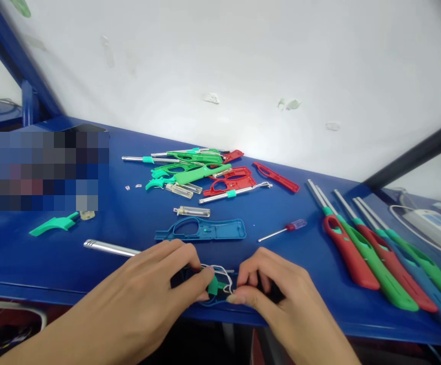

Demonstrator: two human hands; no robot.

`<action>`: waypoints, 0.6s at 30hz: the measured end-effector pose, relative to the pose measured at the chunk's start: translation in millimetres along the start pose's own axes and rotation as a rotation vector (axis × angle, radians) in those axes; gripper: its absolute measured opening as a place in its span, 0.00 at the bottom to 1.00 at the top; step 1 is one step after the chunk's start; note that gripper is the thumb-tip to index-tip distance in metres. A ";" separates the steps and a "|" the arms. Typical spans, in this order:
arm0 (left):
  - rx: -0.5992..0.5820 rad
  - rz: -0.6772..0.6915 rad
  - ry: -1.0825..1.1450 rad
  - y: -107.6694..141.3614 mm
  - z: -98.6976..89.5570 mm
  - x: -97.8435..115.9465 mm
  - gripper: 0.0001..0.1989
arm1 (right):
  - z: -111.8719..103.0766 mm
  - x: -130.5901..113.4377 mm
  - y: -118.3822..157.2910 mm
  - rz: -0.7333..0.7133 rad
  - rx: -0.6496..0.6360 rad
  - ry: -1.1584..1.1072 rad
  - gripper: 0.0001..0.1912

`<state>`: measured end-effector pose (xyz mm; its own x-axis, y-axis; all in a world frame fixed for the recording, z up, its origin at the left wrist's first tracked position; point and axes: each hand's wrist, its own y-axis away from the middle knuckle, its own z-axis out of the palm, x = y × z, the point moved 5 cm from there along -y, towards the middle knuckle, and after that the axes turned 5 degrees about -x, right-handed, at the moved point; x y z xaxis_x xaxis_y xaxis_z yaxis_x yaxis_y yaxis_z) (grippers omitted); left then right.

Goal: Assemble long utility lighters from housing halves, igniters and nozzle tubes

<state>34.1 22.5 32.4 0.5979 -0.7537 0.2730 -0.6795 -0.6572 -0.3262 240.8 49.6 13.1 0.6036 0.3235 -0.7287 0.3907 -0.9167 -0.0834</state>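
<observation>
Near the table's front edge lies an opened blue lighter casing [220, 303], with a green piece [213, 286] inside it. My left hand [155, 289] is closed over the casing's left part, its thumb and forefinger at the green piece. A silver lighter tube [108, 247] sticks out to the left from under this hand. White wires [226, 276] loop above the casing towards my right hand [277, 284], whose thumb and fingers pinch at their end. My fingers partly hide the casing's inside. Just behind lies the other blue casing half [224, 229].
Green and red casing parts [201, 172] are heaped at the back, with a clear fuel tank [193, 211] before them. A screwdriver [281, 230] lies right of centre. Several whole lighters [351, 253] line the right side. A green trigger [55, 224] is at left.
</observation>
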 end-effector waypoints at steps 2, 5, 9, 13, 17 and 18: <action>-0.001 0.001 0.008 -0.1 0.2 -0.5 0.17 | 0.3 -0.6 -0.5 0.008 -0.008 -0.002 0.13; 0.017 0.019 -0.025 -2.2 -1.7 0.1 0.17 | 0.2 -0.5 -0.7 0.019 -0.008 0.004 0.13; 0.025 0.043 -0.075 -5.7 -3.9 0.6 0.21 | 0.4 -0.3 -0.8 0.026 -0.024 0.023 0.13; 0.054 0.034 -0.165 -5.7 -3.4 1.3 0.22 | 0.4 -0.5 -1.1 0.053 -0.055 0.031 0.13; 0.068 0.031 -0.225 -3.7 -1.0 3.6 0.22 | 1.1 -0.6 -2.2 0.077 -0.066 0.029 0.13; 0.076 0.032 -0.234 -3.1 -1.2 4.1 0.23 | 1.4 -0.6 -2.4 0.079 -0.062 0.026 0.13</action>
<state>38.2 21.5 35.6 0.6647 -0.7456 0.0473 -0.6709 -0.6236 -0.4012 238.5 51.3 12.8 0.6521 0.2573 -0.7132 0.3827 -0.9237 0.0166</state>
